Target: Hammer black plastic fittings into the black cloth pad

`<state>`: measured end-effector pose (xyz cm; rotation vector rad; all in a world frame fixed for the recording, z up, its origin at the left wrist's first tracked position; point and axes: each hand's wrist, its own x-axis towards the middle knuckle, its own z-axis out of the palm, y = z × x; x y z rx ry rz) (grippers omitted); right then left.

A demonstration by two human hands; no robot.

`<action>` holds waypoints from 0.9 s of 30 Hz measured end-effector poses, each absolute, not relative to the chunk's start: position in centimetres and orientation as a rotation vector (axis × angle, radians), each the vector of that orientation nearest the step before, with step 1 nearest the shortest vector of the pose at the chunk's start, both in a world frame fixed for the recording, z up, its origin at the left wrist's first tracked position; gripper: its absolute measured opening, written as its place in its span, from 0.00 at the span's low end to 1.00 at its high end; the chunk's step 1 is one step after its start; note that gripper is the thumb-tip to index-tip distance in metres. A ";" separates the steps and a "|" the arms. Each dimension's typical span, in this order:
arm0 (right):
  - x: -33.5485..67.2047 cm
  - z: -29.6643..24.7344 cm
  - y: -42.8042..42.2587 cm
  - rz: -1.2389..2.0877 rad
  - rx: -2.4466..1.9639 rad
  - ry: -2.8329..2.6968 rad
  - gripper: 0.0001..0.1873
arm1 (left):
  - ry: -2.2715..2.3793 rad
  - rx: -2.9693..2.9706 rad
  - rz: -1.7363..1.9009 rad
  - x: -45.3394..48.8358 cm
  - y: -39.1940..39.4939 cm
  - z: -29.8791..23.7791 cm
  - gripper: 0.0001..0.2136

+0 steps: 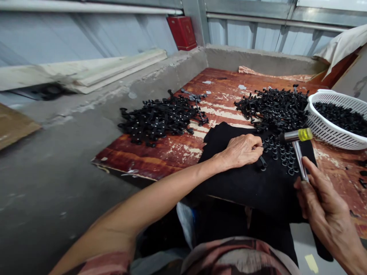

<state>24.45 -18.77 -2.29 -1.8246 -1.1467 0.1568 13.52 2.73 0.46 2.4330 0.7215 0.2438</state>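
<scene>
My left hand [242, 152] is closed, its fingertips pinching a small black plastic link [262, 164] with round ends. This link is low over a black cloth [237, 187], close to several small black rings [283, 154] laid out in rows; whether it touches the cloth I cannot tell. My right hand [325, 202] grips the metal handle of a small mallet [298, 152]. The mallet's head, metal with a yellow tip, hangs above the right side of the rings.
On the worn red-brown board [129, 154] lie a heap of black links [160, 118] at left and another black heap [275, 105] behind the cloth. A white slotted basket [329, 124] holding small black parts stands at right. A concrete ledge [252, 55] runs behind.
</scene>
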 end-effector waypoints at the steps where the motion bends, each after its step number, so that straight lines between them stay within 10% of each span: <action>1: 24.3 -2.5 -18.9 0.186 -1.833 -1.084 0.26 | 0.719 2.416 0.256 13.5 2.7 0.5 0.12; 27: 24.1 -3.1 -19.4 0.272 -1.848 -0.929 0.27 | 0.710 2.448 0.295 13.3 2.4 -0.2 0.10</action>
